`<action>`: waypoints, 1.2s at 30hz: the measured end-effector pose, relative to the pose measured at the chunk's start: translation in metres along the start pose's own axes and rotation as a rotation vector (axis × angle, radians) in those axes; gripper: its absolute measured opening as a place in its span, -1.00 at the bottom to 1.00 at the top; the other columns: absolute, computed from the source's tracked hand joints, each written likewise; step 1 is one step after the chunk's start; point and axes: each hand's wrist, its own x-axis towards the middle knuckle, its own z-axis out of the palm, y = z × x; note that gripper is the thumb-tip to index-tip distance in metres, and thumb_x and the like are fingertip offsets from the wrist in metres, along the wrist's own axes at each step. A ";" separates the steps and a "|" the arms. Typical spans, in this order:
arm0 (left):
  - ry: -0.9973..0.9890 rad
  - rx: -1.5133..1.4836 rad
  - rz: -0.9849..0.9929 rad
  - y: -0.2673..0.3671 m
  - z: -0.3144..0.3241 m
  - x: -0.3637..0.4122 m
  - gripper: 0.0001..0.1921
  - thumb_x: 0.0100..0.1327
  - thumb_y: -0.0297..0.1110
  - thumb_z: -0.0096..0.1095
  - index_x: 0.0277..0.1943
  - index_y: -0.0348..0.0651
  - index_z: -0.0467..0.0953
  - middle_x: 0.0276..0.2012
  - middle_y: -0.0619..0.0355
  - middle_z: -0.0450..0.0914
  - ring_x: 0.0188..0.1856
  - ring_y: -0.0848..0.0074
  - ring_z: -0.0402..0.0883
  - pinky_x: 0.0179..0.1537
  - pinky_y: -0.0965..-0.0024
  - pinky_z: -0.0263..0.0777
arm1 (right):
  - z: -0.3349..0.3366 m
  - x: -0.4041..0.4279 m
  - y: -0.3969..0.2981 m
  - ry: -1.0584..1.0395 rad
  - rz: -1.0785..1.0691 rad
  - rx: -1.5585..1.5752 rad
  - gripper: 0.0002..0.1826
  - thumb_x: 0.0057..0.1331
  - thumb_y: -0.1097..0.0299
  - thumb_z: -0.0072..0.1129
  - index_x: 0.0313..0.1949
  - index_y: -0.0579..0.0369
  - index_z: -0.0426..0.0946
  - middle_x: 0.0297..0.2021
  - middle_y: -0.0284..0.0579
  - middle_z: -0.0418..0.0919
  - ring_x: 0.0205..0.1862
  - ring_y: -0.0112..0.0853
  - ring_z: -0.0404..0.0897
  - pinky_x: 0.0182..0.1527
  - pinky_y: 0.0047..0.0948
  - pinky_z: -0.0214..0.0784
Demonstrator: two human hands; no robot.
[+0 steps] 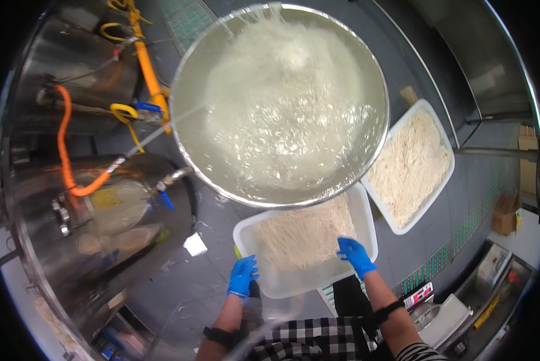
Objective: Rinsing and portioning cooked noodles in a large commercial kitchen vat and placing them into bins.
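Observation:
A white plastic tub [292, 284] lies before me, partly hidden by a large round metal pot. Pale thin noodles [304, 232] are heaped in it, leaving a strip of the tub's floor bare on my side. By the tub's left wall is my left hand [243, 276], in a blue glove, fingers spread and holding nothing. Over the tub's right part hangs my right hand [355, 257], also blue-gloved, its fingers apart and nothing in them. Whether either hand touches the tub, I cannot tell. The pot's rim [270, 205] rings cloudy, churning water [288, 104].
A second white tub [451, 158] of noodles stands at the right. On the left are a steel vessel [130, 252], an orange hose [62, 135] and a yellow pipe [148, 72]. A green drain grating [425, 273] crosses the grey tiled floor [432, 246]. Cardboard boxes [504, 214] stand far right.

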 end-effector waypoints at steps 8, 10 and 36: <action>0.419 0.723 0.915 0.199 -0.073 -0.199 -0.72 0.05 -0.53 -0.02 -0.12 -0.20 0.38 -0.13 0.09 0.37 -0.11 0.41 0.34 -0.10 0.39 0.21 | -0.067 -0.179 -0.007 0.176 -0.037 -0.146 -0.67 0.11 0.32 0.00 -0.12 0.12 0.35 -0.30 -0.16 0.45 -0.40 -0.44 0.48 -0.40 -0.52 0.33; 0.531 0.878 1.208 0.253 -0.092 -0.245 -0.66 0.00 -0.57 -0.02 -0.09 -0.25 0.36 -0.09 0.02 0.34 -0.03 0.29 0.27 0.01 0.31 0.09 | -0.089 -0.212 0.031 0.281 0.078 -0.116 -0.71 0.10 0.37 -0.03 -0.15 0.13 0.37 -0.36 -0.13 0.47 -0.48 -0.40 0.50 -0.47 -0.51 0.34; 1.033 1.264 1.055 0.227 -0.249 -0.291 -0.63 -0.06 -0.04 0.12 -0.36 -0.18 0.33 -0.37 0.04 0.38 -0.26 0.22 0.36 -0.31 0.21 0.25 | -0.018 -0.423 0.262 0.201 0.049 0.007 -0.71 0.11 0.31 -0.05 -0.18 0.16 0.34 -0.35 -0.12 0.46 -0.50 -0.36 0.51 -0.51 -0.46 0.34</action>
